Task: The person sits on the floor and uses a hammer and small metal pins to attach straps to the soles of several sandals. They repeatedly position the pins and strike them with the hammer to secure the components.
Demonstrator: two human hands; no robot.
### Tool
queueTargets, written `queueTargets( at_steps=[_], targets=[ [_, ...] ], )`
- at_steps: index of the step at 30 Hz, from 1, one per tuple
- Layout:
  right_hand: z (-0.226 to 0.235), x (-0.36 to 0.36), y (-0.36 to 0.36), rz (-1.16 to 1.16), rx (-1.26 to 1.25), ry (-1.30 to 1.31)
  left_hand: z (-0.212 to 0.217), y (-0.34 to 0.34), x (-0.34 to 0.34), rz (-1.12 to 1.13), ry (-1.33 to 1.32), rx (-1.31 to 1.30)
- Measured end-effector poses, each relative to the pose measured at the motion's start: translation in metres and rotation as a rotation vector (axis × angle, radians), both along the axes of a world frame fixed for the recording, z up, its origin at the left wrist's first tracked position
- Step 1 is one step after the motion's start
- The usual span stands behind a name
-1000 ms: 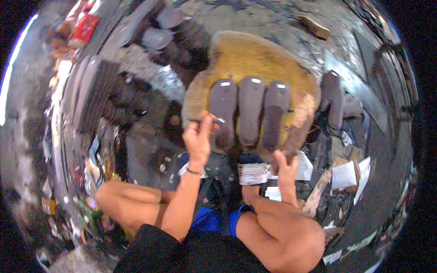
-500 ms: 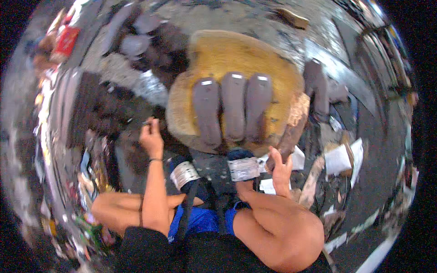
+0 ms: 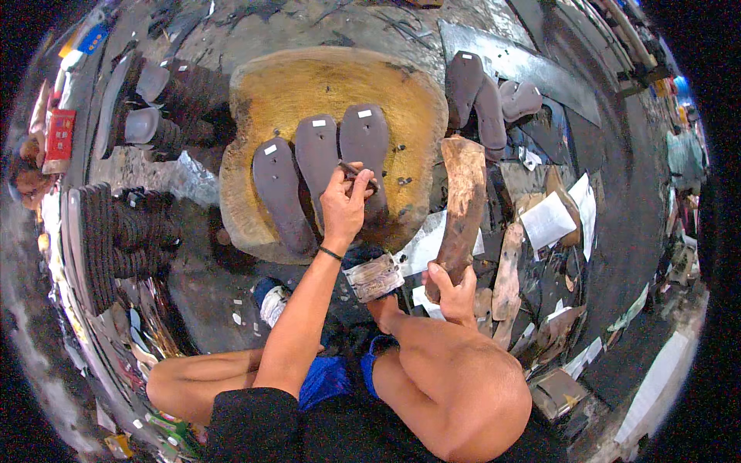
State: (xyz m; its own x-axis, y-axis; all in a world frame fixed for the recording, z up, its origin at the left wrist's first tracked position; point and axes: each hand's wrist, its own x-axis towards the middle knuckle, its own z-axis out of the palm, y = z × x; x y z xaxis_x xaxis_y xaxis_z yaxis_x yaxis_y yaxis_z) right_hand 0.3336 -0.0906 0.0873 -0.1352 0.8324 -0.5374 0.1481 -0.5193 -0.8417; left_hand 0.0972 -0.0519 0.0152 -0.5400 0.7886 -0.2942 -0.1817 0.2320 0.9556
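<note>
I see white labels (image 3: 317,123) on three brown-grey soles (image 3: 280,189), print too small to read; red box (image 3: 59,139) far left has pale lettering. Soles lie side by side on a yellowish wood block (image 3: 293,85), cluttered dark floor (image 3: 208,282) around, stacked soles (image 3: 93,247) at left. Left hand (image 3: 345,204) pinches a small dark rod (image 3: 357,174) over them, can't tell if touching; right hand (image 3: 454,292) is wrapped round a wooden club's (image 3: 465,201) lower end
</note>
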Motion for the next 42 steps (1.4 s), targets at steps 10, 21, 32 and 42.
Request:
queueTargets(
  at_steps=[10,21,32,42],
  targets=[
    [0.09,-0.008,0.046,0.079,0.162,0.086,0.004,0.003,0.018,-0.032,0.661,0.012],
    [0.028,0.011,0.048,0.506,-0.238,0.149,-0.011,-0.007,0.009,-0.26,0.943,0.099],
    [-0.033,-0.018,0.025,0.087,-0.251,0.224,0.012,0.011,-0.001,-0.45,0.981,-0.099],
    [-0.021,-0.008,0.012,0.039,-0.248,0.161,0.034,-0.022,-0.041,0.227,-0.231,0.034]
  ],
)
